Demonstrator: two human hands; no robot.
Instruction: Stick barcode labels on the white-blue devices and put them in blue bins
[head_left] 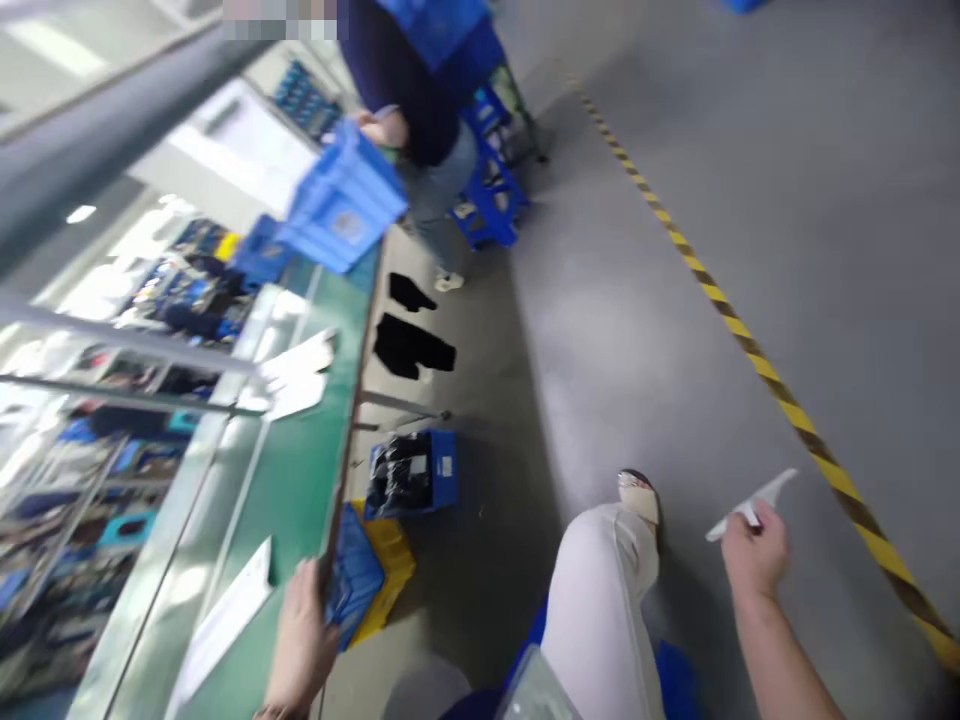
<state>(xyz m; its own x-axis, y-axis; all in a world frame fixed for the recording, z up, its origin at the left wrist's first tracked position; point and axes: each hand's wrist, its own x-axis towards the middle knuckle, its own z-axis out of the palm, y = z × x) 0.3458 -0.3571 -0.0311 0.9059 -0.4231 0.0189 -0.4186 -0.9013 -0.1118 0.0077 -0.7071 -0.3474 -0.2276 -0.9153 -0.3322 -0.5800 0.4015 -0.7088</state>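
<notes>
My right hand [754, 550] is out over the grey floor, its fingers pinched on a thin white sheet or strip [754, 500] that sticks up and to the right. My left hand [304, 640] rests on the front edge of the green workbench [300, 480], fingers curled round the edge, next to a white sheet [225, 620] lying flat on the bench. My leg in white trousers [600, 600] and a shoe [639, 495] are between the two hands.
Another person [420, 100] stands at the far end of the bench holding a blue crate [345, 205]. Blue and yellow crates [409, 475] sit on the floor under the bench edge. A yellow-black tape line [750, 340] crosses the floor. Shelving with parts fills the left side.
</notes>
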